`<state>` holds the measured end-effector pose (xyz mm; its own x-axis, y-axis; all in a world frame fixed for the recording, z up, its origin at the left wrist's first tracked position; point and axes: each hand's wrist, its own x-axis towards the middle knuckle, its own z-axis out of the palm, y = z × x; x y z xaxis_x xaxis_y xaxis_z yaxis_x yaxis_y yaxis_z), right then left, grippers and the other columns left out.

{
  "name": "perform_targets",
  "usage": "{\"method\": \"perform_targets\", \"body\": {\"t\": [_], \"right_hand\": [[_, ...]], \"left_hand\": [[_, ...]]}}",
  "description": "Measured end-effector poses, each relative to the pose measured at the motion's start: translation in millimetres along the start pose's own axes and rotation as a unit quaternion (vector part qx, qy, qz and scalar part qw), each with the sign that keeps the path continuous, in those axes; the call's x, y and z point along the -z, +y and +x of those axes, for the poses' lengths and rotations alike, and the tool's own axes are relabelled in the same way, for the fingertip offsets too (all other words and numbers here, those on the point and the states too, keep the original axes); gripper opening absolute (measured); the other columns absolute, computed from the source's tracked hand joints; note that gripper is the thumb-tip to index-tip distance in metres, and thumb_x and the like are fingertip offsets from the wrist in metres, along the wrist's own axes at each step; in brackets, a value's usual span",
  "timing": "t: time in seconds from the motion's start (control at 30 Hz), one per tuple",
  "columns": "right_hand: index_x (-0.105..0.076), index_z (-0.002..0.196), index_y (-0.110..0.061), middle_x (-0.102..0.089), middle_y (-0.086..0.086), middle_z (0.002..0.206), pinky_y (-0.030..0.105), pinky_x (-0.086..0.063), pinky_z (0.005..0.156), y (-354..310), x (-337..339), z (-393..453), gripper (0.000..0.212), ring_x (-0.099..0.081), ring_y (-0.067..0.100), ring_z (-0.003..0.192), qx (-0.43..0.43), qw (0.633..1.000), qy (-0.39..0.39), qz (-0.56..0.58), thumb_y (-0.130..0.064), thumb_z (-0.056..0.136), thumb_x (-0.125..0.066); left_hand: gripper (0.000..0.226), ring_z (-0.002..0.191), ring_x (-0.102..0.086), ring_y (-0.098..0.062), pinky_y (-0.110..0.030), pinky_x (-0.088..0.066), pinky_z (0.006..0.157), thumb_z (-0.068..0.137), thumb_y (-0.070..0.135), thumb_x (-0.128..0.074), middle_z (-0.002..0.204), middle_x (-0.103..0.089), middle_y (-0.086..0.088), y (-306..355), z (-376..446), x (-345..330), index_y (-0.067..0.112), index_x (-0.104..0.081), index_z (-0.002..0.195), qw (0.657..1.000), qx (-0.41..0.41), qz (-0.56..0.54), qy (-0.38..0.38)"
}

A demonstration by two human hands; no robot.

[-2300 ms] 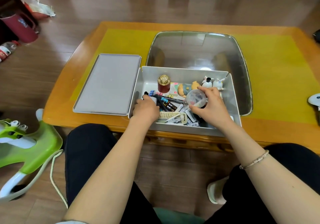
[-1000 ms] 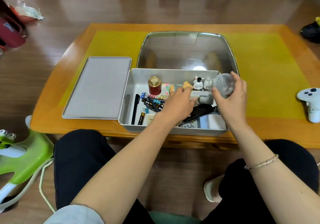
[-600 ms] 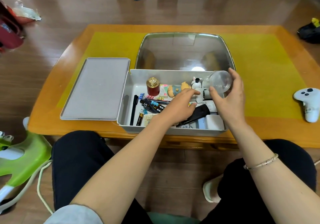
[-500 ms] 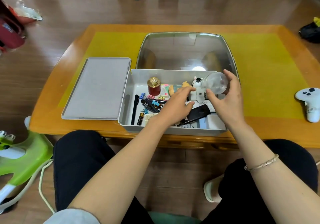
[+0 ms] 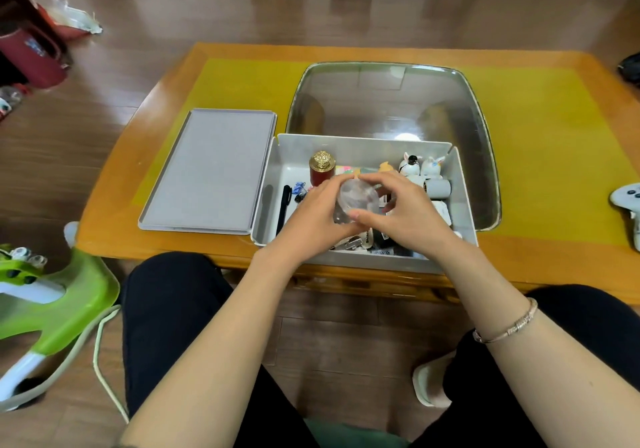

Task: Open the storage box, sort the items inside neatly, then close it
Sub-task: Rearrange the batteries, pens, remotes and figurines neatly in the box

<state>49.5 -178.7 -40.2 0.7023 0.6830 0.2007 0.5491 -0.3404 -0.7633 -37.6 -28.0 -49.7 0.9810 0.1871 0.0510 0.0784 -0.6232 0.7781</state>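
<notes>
Open floor in the storage box point(image 5: 360, 264) only at its left end, beside a black pen point(image 5: 284, 205). Middle blocked by both hands around a clear container point(image 5: 356, 200); red bottle point(image 5: 322, 170) and figurines point(image 5: 420, 167) crowding the far wall. Bare tabletop point(image 5: 540, 157) at frame right, lid point(image 5: 211, 174) covering the left.

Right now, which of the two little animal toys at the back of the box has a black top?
The left toy: a black top. The right toy looks white, with ears.
</notes>
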Motion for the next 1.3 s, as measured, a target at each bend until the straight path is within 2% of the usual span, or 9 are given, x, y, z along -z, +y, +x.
{"method": "perform_targets", "body": {"t": [0.17, 0.3, 0.43, 0.63, 0.77, 0.9, 1.1, 1.2, 1.3], "right_hand": [[-0.058, 0.119, -0.029, -0.058, -0.007, 0.110, 0.012, -0.040, 0.083, 11.8, 11.6, 4.3, 0.038, -0.056, 0.005, 0.098, -0.025, 0.999, 0.000, -0.046, -0.038, 0.084, -0.068], [-0.064, 0.118, -0.024, -0.064, -0.004, 0.116, 0.024, -0.040, 0.091, 20.1, 10.0, 5.8, 0.036, -0.055, 0.013, 0.108, -0.005, 0.979, -0.123, -0.160, -0.035, 0.084, -0.068], [-0.061, 0.121, -0.023, -0.066, -0.003, 0.107, 0.032, -0.047, 0.087, 12.1, -15.5, 15.3, 0.040, -0.059, 0.016, 0.100, -0.046, 0.951, -0.249, -0.178, -0.042, 0.086, -0.063], [-0.068, 0.097, -0.019, -0.064, -0.002, 0.085, 0.033, -0.044, 0.070, 3.0, -32.5, 29.8, 0.029, -0.056, 0.017, 0.079, -0.071, 0.925, -0.296, -0.228, -0.044, 0.086, -0.062], [-0.070, 0.100, -0.013, -0.055, -0.009, 0.075, 0.021, -0.037, 0.055, -1.3, -24.8, 25.8, 0.022, -0.053, 0.011, 0.069, -0.058, 0.966, -0.215, -0.128, -0.032, 0.089, -0.062], [-0.068, 0.111, -0.012, -0.060, 0.006, 0.094, 0.022, -0.034, 0.069, 7.3, 12.5, 23.9, 0.024, -0.053, 0.021, 0.091, -0.061, 0.987, -0.055, -0.139, -0.024, 0.092, -0.059], [-0.062, 0.119, -0.015, -0.067, 0.013, 0.112, 0.042, -0.047, 0.086, 31.4, 68.5, 0.6, 0.029, -0.059, 0.034, 0.103, -0.149, 0.961, -0.022, -0.230, -0.029, 0.094, -0.055], [-0.059, 0.123, -0.024, -0.061, 0.010, 0.121, 0.046, -0.040, 0.095, 35.9, 70.5, -6.8, 0.031, -0.051, 0.033, 0.116, -0.202, 0.937, -0.042, -0.281, -0.031, 0.093, -0.054], [-0.059, 0.121, -0.023, -0.054, 0.008, 0.123, 0.043, -0.032, 0.091, 35.2, 61.7, -11.8, 0.033, -0.043, 0.032, 0.117, -0.157, 0.912, 0.036, -0.378, -0.021, 0.089, -0.058]], "left_hand": [[0.063, 0.114, -0.051, -0.015, -0.043, -0.046, 0.097, 0.072, 0.037, -0.081, 0.123, -0.054, 0.008, -16.0, -12.9, 20.6, 0.030, -0.043, 0.122, 0.987, 0.050, -0.011, 0.152], [0.067, 0.120, -0.047, -0.022, -0.050, -0.041, 0.101, 0.076, 0.038, -0.077, 0.129, -0.051, 0.000, -33.2, -16.8, 39.9, 0.020, -0.041, 0.129, 0.960, 0.097, 0.009, 0.263], [0.071, 0.127, -0.044, -0.022, -0.041, -0.039, 0.107, 0.080, 0.033, -0.075, 0.138, -0.045, -0.003, -45.3, -17.6, 39.7, 0.016, -0.034, 0.137, 0.954, 0.112, -0.025, 0.276], [0.076, 0.131, -0.039, -0.018, -0.019, -0.036, 0.098, 0.082, 0.030, -0.074, 0.144, -0.038, -0.002, -55.6, -15.7, 31.5, 0.018, -0.029, 0.141, 0.955, 0.104, -0.030, 0.276], [0.077, 0.131, -0.039, -0.018, -0.027, -0.039, 0.102, 0.079, 0.031, -0.076, 0.142, -0.039, -0.001, -59.2, -15.2, 31.8, 0.020, -0.030, 0.140, 0.959, 0.096, -0.021, 0.266], [0.076, 0.131, -0.038, -0.019, -0.028, -0.038, 0.103, 0.079, 0.031, -0.076, 0.142, -0.040, -0.002, -60.6, -14.7, 31.9, 0.021, -0.031, 0.140, 0.962, 0.087, -0.005, 0.258], [0.076, 0.132, -0.038, -0.021, -0.033, -0.042, 0.103, 0.080, 0.030, -0.075, 0.143, -0.039, -0.002, -60.3, -15.4, 30.9, 0.022, -0.029, 0.140, 0.961, 0.094, -0.022, 0.261], [0.076, 0.131, -0.038, -0.021, -0.028, -0.040, 0.100, 0.080, 0.031, -0.075, 0.143, -0.039, -0.002, -61.6, -15.1, 30.5, 0.022, -0.029, 0.140, 0.961, 0.092, -0.019, 0.262], [0.076, 0.131, -0.038, -0.020, -0.026, -0.039, 0.098, 0.080, 0.033, -0.074, 0.143, -0.039, -0.001, -62.7, -14.5, 29.9, 0.024, -0.028, 0.140, 0.960, 0.097, -0.020, 0.261]]}}
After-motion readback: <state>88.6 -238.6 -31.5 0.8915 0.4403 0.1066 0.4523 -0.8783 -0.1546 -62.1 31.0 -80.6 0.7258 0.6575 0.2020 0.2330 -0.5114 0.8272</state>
